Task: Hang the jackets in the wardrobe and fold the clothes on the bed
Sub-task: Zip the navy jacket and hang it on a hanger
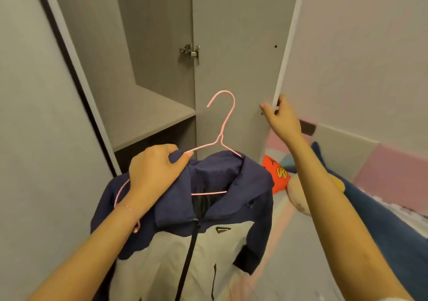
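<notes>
Left grip (155, 173): fingers curled tight round the navy shoulder of the jacket (208, 242) and the arm of the pink wire hanger (221, 137) under it, thumb tip on the wire. Thin bracelet (129, 209) on that wrist. Right grip (281, 117): fingers hooked over the white outer edge of the open wardrobe door (231, 69), thumb on its inner face, so I log it as closed on the door.

Jacket hangs on the hanger in front of the door's lower part, held in the air, collar open, black zip running down the pale front. Hanger hook stands free, upright, against the door face and touching nothing. 1 metal hinge (190, 51) at the door's left edge. Left of the door, the wardrobe shelf (150, 115). Right of the door and below it, the bed (301, 242), with a red cushion (275, 171) just beside the door's bottom corner and a blue plush (382, 219) further right.
</notes>
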A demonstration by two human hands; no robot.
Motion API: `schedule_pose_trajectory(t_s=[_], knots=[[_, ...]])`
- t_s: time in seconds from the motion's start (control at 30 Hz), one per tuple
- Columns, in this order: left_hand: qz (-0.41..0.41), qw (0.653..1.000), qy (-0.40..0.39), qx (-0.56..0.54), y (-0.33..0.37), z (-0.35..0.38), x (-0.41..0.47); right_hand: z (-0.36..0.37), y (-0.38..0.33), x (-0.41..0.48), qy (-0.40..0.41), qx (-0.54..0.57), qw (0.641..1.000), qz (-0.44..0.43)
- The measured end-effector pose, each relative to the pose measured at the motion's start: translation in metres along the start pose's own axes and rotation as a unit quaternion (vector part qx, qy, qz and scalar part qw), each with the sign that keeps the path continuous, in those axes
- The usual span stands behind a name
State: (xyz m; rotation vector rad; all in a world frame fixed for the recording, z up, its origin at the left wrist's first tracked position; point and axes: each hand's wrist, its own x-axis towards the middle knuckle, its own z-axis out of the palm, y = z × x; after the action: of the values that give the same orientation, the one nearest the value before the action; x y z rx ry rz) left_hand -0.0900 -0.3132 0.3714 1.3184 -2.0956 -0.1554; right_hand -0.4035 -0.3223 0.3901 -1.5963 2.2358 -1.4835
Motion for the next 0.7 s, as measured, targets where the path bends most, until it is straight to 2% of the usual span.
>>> schedule_pose_trajectory(t_s=[0.33, 0.47, 0.63, 0.7], knots=[[0.021, 0.999, 0.011, -0.033, 0.017, 0.026, 0.048, -0.019, 0.039, 0.06, -0.003, 0.01, 0.997, 0.082], [0.022, 0.999, 0.006, -0.041, 0.02, 0.027, 0.054, -0.014, 0.047, 0.065, 0.039, 0.014, 0.995, 0.094], [0.017, 0.998, 0.0, -0.067, 0.024, 0.024, 0.061, -0.011, 0.034, 0.062, 0.063, 0.034, 0.986, 0.15], [0.02, 0.998, 0.006, -0.056, 0.022, 0.025, 0.058, -0.007, 0.024, 0.042, 0.14, -0.018, 0.977, 0.159]])
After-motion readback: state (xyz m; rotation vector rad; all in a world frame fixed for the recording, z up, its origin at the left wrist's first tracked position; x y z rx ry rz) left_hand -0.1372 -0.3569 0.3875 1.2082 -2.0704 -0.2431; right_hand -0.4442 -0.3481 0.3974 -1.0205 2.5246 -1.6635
